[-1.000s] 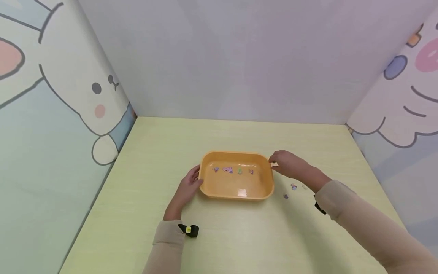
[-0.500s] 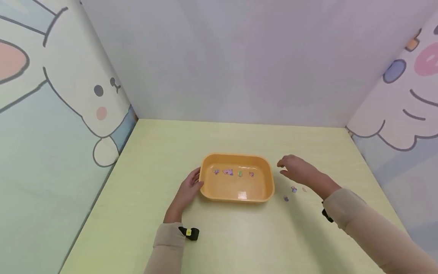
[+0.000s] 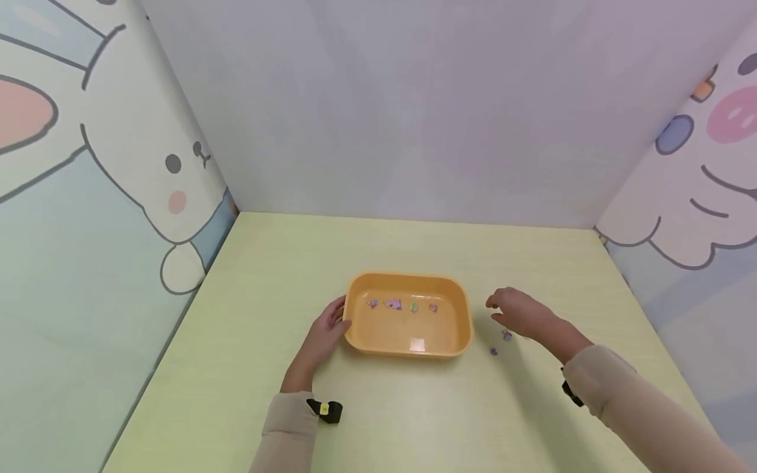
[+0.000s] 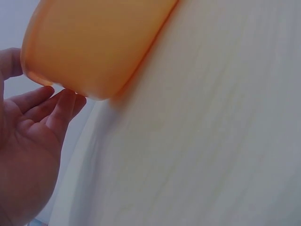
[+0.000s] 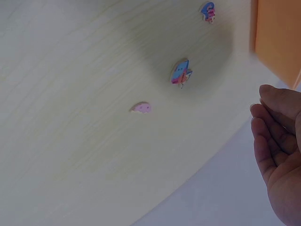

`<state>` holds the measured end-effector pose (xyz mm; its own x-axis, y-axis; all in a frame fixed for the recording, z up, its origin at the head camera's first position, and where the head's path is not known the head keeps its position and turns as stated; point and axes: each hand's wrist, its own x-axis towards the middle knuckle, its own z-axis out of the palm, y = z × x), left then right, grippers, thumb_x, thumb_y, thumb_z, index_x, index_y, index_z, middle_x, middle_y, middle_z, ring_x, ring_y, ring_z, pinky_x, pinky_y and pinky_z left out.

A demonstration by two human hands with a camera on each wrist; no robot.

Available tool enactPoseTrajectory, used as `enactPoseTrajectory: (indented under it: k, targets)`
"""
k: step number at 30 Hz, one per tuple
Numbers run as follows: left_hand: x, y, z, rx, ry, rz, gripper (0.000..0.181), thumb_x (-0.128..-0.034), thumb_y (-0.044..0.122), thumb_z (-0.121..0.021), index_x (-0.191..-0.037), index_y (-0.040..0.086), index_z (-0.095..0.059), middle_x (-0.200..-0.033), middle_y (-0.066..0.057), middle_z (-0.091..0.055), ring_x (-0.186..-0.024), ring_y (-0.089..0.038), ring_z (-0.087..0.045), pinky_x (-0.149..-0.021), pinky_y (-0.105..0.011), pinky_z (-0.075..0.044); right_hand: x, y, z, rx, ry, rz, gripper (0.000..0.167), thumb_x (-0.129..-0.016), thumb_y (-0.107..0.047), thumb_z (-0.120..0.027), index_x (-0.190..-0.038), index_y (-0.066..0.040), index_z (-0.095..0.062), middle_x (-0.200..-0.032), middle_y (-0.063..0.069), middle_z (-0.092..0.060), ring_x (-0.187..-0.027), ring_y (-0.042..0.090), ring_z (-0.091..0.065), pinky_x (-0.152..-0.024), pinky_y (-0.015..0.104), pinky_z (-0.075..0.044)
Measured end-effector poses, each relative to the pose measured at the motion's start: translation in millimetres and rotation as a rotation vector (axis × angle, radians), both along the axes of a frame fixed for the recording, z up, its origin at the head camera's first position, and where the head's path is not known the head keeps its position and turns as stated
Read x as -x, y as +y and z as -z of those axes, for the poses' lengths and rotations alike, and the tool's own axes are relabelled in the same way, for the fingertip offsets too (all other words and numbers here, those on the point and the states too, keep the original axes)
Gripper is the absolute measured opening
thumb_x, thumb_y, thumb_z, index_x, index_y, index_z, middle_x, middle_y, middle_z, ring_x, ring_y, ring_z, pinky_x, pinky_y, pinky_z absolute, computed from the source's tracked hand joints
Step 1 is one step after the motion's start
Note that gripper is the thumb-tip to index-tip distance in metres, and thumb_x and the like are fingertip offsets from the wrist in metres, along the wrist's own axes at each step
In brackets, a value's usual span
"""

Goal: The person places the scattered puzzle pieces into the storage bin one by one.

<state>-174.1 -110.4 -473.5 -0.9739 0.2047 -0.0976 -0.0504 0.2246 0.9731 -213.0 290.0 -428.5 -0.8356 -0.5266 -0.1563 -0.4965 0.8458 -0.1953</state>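
An orange plastic tray (image 3: 408,341) stands on the table, with several small flat cartoon-shaped pieces (image 3: 393,304) in a row on its bottom. My left hand (image 3: 322,334) holds its left end, thumb at the rim and fingers against the outer wall (image 4: 94,52). To the tray's right, my right hand (image 3: 523,312) hovers above the table, fingers loosely curled and nothing visible between them. Three more pieces lie below it on the table: a blue-and-pink one (image 5: 208,12), a larger blue-and-red one (image 5: 181,73) and a pink one (image 5: 141,108).
The pale yellow table (image 3: 414,420) is bounded by a plain wall (image 3: 408,118) at the back. Side panels with cartoon animals stand at left (image 3: 136,171) and right (image 3: 704,164). A shadow of the right arm falls on the tabletop.
My right hand has come away from the tray's right rim and shifted right, over the table near the loose pieces. My left hand stays at the tray, whose row of pieces looks unchanged.
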Motion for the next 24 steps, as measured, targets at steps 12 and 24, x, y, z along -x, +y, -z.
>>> enactPoseTrajectory:
  k: [12, 24]
  targets:
    - [10.6, -1.2, 28.2, -0.009, 0.001, -0.039, 0.054, -0.0988, 0.006, -0.053, -0.149, 0.002, -0.034, -0.151, -0.019, -0.036, -0.135, -0.034, -0.038, -0.107, -0.046, -0.037, -5.1, 6.6, 5.4, -0.007, -0.025, 0.023, 0.018, -0.085, -0.001, -0.072, -0.101, 0.004, -0.068, -0.092, 0.01, -0.062, -0.085, 0.028, -0.059, -0.074, 0.039, -0.055]
    - [0.4, 1.8, -1.9, 0.002, 0.0, -0.013, 0.053, -0.0985, 0.003, -0.051, -0.147, -0.005, -0.033, -0.149, -0.023, -0.036, -0.134, -0.037, -0.039, -0.106, -0.045, -0.038, -12.6, 19.5, 24.8, -0.013, -0.057, 0.057, 0.021, -0.084, -0.001, -0.073, -0.103, 0.004, -0.067, -0.096, 0.01, -0.062, -0.091, 0.031, -0.06, -0.078, 0.042, -0.054]
